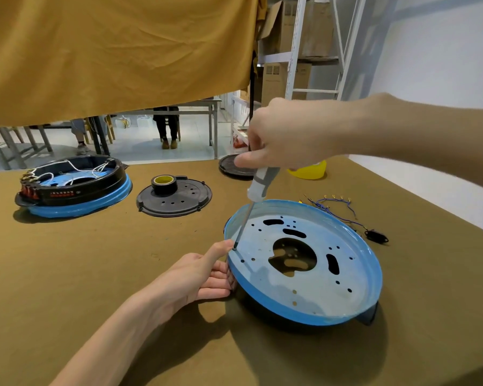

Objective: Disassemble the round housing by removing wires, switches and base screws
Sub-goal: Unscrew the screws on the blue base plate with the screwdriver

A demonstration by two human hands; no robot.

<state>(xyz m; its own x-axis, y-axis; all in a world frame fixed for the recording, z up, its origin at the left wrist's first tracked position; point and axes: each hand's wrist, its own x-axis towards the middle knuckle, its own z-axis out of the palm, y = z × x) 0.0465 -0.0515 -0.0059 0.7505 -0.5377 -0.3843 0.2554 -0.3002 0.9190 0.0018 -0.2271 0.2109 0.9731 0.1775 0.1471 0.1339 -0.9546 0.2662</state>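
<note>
Housing (346, 274) steadied by left hand (198, 277); right hand (287, 135) grips screwdriver (258, 188).

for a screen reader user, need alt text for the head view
A right hand holds a screwdriver with its tip at the near-left rim of a blue round housing, which the left hand grips.

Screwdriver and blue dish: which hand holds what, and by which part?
The right hand grips the screwdriver by its handle, tip down inside the round housing. The left hand holds the housing by its near left rim.
</note>
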